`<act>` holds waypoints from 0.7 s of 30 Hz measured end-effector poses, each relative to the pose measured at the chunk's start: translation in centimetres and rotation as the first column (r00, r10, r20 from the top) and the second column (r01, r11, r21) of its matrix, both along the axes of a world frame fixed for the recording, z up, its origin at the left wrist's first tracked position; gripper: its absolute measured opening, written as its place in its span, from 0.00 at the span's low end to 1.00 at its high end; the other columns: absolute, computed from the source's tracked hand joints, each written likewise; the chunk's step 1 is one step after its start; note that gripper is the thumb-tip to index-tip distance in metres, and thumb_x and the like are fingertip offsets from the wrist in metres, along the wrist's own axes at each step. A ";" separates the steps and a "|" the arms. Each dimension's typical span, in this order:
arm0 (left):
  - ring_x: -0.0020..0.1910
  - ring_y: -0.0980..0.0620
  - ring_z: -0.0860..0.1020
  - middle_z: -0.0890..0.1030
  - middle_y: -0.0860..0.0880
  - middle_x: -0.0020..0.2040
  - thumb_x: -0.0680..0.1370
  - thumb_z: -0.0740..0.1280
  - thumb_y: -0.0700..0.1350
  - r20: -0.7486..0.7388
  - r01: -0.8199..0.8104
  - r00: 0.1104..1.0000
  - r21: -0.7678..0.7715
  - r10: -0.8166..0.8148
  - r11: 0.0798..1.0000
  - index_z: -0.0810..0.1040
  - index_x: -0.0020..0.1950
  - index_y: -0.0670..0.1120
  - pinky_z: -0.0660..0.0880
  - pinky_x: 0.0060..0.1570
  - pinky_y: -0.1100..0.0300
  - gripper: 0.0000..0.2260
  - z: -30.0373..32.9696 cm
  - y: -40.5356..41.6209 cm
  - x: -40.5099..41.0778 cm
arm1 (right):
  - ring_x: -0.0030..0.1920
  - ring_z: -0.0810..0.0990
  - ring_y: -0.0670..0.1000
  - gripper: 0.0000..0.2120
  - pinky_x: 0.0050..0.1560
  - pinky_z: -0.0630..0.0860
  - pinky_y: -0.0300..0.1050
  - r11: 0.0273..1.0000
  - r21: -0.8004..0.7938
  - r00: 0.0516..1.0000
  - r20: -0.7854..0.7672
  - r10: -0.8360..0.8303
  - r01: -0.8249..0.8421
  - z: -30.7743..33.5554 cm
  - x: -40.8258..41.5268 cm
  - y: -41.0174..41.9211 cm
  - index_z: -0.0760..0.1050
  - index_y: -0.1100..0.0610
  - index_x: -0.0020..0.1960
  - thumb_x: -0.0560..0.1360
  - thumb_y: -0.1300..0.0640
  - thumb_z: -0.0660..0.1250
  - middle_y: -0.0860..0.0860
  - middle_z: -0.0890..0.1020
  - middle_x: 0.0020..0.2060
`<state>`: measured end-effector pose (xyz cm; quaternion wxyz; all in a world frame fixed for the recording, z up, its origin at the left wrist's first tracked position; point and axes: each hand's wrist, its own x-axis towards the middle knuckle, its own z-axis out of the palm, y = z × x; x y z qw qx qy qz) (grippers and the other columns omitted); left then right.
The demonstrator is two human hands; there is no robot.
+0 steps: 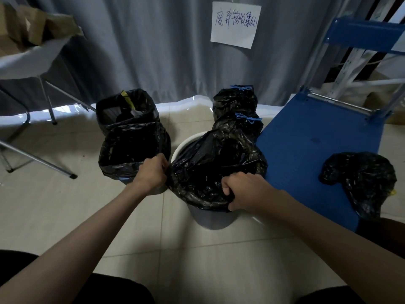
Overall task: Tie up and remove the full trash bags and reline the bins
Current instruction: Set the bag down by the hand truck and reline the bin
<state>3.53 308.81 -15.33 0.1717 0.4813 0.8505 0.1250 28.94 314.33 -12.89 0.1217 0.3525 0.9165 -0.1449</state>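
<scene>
A white round bin (pixel 210 220) stands on the floor in front of me with a black trash bag (pixel 210 163) spread over its mouth. My left hand (pixel 151 172) grips the bag's left edge. At the near right edge my right hand (pixel 243 191) is closed on the bag's rim. To the left, another bin lined with a black bag (pixel 131 150) stands beside the first, and behind it a third lined bin (pixel 125 108) holds rubbish. Two tied bags with blue drawstrings (pixel 235 99) (pixel 241 126) stand behind the white bin.
A blue flat trolley (pixel 306 150) lies to the right with a loose black bag (pixel 361 178) on its near corner. A folding table (pixel 32 62) with cardboard boxes stands at left, its legs reaching onto the tiled floor. A grey curtain with a paper sign (pixel 235 24) hangs behind.
</scene>
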 end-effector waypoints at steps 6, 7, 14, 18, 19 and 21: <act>0.52 0.43 0.79 0.82 0.47 0.51 0.68 0.75 0.38 -0.066 0.135 0.989 0.010 -0.134 0.991 0.77 0.60 0.49 0.77 0.53 0.48 0.22 3.2 1.9 -0.4 | 0.43 0.75 0.47 0.13 0.38 0.66 0.41 0.990 -0.141 1.000 0.010 0.018 -0.017 0.8 -0.6 0.2 0.77 0.51 0.52 0.69 0.50 0.70 0.42 0.74 0.39; 0.52 0.43 0.80 0.82 0.47 0.51 0.70 0.75 0.41 -0.071 0.143 0.988 0.047 -0.139 0.989 0.79 0.58 0.49 0.77 0.53 0.49 0.17 3.4 2.3 -0.2 | 0.44 0.76 0.48 0.11 0.40 0.68 0.42 0.987 -0.158 1.000 0.014 0.009 -0.006 0.9 -0.8 0.4 0.78 0.51 0.52 0.70 0.50 0.70 0.43 0.76 0.40; 0.52 0.40 0.78 0.78 0.45 0.53 0.71 0.76 0.46 -0.171 0.166 0.973 0.065 -0.153 0.984 0.83 0.50 0.48 0.76 0.49 0.51 0.10 2.3 3.3 1.2 | 0.47 0.78 0.53 0.04 0.51 0.74 0.48 0.988 -0.145 0.999 -0.017 -0.048 0.046 0.8 -2.6 2.5 0.77 0.51 0.44 0.74 0.53 0.64 0.48 0.77 0.43; 0.50 0.38 0.79 0.81 0.42 0.50 0.72 0.75 0.45 -0.115 0.086 0.991 0.121 -0.072 0.989 0.84 0.47 0.45 0.77 0.48 0.50 0.07 2.2 4.4 1.0 | 0.44 0.78 0.51 0.03 0.49 0.76 0.48 0.980 -0.115 0.952 -0.242 -0.189 0.165 1.6 -3.8 4.4 0.77 0.49 0.47 0.76 0.54 0.64 0.45 0.77 0.39; 0.49 0.38 0.79 0.81 0.42 0.50 0.72 0.75 0.46 -0.085 0.069 0.995 0.130 -0.058 0.989 0.84 0.47 0.45 0.77 0.48 0.50 0.07 2.2 4.7 1.0 | 0.45 0.78 0.51 0.04 0.48 0.76 0.48 0.974 -0.097 0.926 -0.304 -0.225 0.205 1.8 -4.2 5.0 0.77 0.48 0.48 0.76 0.55 0.64 0.45 0.77 0.39; 0.50 0.39 0.80 0.82 0.42 0.49 0.72 0.75 0.46 -0.049 0.051 0.998 0.157 -0.043 0.986 0.84 0.46 0.45 0.78 0.48 0.50 0.06 2.2 5.1 1.0 | 0.46 0.78 0.52 0.07 0.49 0.77 0.50 0.959 -0.056 0.876 -0.395 -0.276 0.276 2.3 -4.9 6.2 0.77 0.48 0.51 0.75 0.57 0.64 0.46 0.78 0.42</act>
